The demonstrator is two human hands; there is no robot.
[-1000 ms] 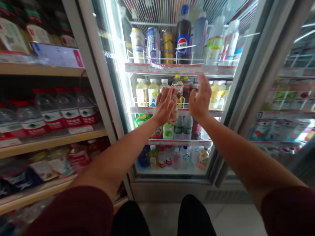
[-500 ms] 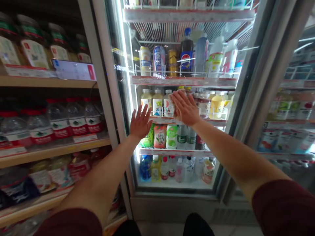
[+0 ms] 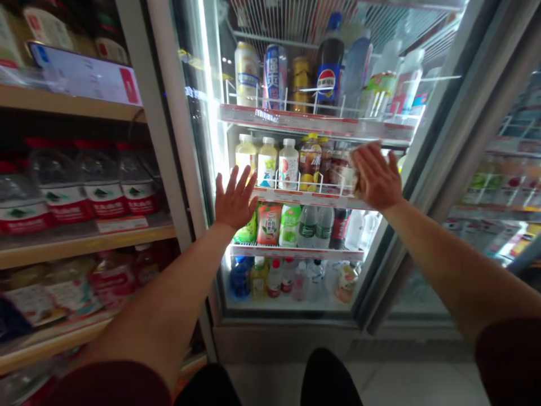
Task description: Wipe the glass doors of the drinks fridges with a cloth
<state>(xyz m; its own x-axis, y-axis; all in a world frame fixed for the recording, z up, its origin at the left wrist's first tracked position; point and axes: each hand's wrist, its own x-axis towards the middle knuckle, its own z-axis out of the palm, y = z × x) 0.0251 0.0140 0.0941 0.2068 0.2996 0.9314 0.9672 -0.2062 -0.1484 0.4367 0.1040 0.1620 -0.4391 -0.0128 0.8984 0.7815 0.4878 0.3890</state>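
Note:
I face a lit drinks fridge with a glass door (image 3: pixel 210 135). My left hand (image 3: pixel 233 197) lies flat on the glass with its fingers spread, holding nothing, in front of the shelf of juice bottles (image 3: pixel 288 163). My right hand (image 3: pixel 376 177) is farther right at the same height. It presses a pale cloth (image 3: pixel 357 162) against the glass near the door's right frame (image 3: pixel 426 152). Only a blurred edge of the cloth shows under the fingers.
Cans and a cola bottle (image 3: pixel 329 62) stand on the fridge's upper shelf, with water and small bottles lower down. Open wooden shelves with large water bottles (image 3: pixel 84 186) are on the left. A second fridge door (image 3: pixel 499 169) is on the right. My knees (image 3: pixel 329 378) show at the bottom.
One second ago both hands were together at the middle of the glass with the cloth between them. The left hand moved left and laid flat; the right hand slid right with the cloth.

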